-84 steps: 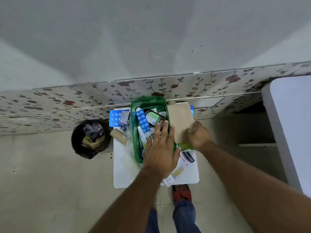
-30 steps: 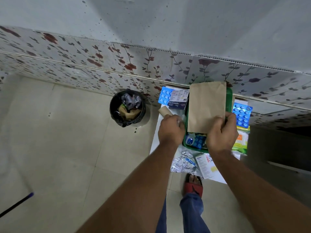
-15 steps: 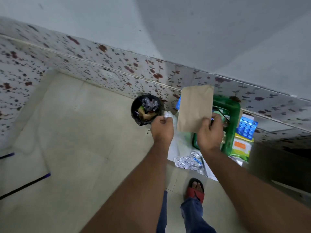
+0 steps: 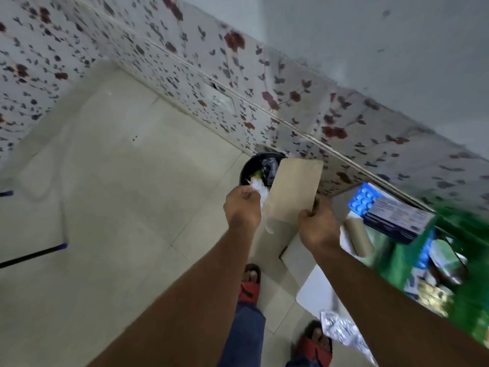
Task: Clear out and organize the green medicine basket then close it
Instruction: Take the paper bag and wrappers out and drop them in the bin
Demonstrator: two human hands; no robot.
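Observation:
The green medicine basket sits at the far right, blurred, with blister packs and packets inside. My right hand pinches the lower corner of a brown paper envelope, held upright just right of the black bin. A crumpled clear plastic wrapper is gripped in my left hand, at the bin's near rim. The envelope hides part of the bin.
A white board on the floor carries a blue blister pack, a blue medicine box, a brown roll and foil strips. Floral wall panels run behind. My red sandals stand on the tiled floor.
The view has swung left. Both hands have moved away from the basket toward the bin, carrying the envelope and the wrapper; the left hand now holds the wrapper at the bin's rim.

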